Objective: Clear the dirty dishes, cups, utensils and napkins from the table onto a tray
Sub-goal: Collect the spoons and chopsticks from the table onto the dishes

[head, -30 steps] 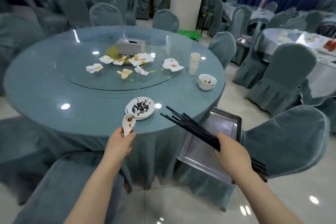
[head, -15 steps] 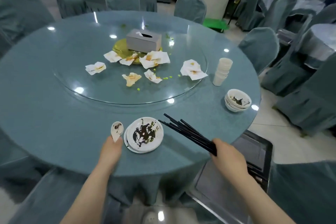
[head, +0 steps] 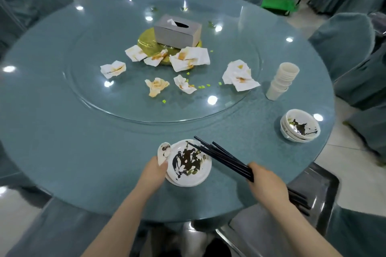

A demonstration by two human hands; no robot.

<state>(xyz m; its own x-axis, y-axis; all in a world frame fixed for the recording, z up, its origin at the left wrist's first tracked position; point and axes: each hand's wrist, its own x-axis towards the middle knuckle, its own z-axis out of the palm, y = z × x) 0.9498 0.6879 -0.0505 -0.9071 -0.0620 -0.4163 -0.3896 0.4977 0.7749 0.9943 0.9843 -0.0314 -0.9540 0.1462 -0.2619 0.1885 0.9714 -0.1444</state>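
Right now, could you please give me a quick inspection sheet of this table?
Surface: round table with a glass turntable.
Job's things: stacked plates, stacked bowls, stacked cups, soiled napkins, metal tray beside the table.
Clutter: tissue box, green scraps.
Hands: left hand holds a spoon at the plates' edge; right hand grips black chopsticks, tips over the plates.
Cables: nothing seen.
Surroundings: covered chairs, green object.
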